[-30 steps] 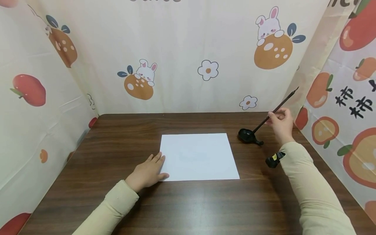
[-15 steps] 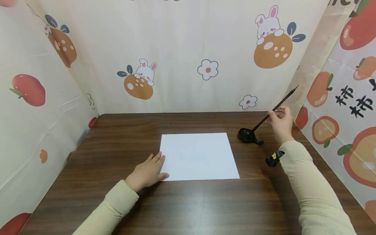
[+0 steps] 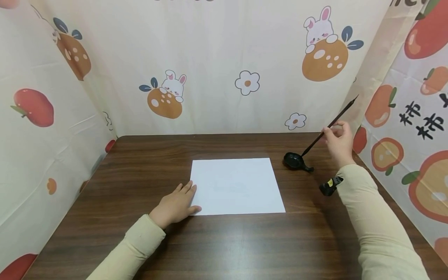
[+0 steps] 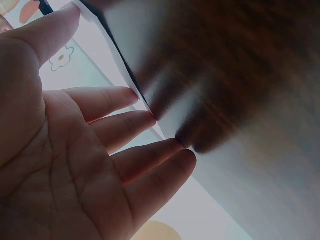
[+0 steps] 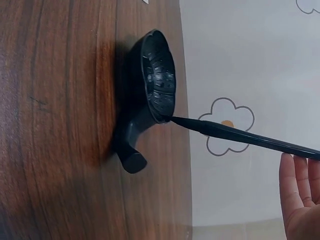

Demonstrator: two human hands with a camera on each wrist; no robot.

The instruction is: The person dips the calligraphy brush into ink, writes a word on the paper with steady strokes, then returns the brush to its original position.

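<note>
A thin dark calligraphy brush [image 3: 337, 117] is pinched in my right hand [image 3: 339, 142], its shaft slanting up to the right. In the right wrist view the brush's dark tip [image 5: 185, 122] meets the rim of a black ink dish [image 5: 131, 92], close to the dish's stubby handle [image 5: 132, 161]. The dish [image 3: 294, 160] stands right of a white sheet of paper [image 3: 238, 186]. My left hand [image 3: 175, 206] rests with spread, straight fingers on the paper's left edge. Its palm and fingers [image 4: 160, 180] appear from below in the left wrist view.
The dark brown wooden table [image 3: 227, 249] lies under everything. A printed cloth [image 3: 213, 77] with rabbits and fruit hangs along its back edge, with more cloth at both sides. A black wrist camera [image 3: 330, 186] sits at my right cuff.
My right hand has shifted slightly right and up with the brush, and the brush's tip has moved towards the dish's right side. My left hand and the paper stay put.
</note>
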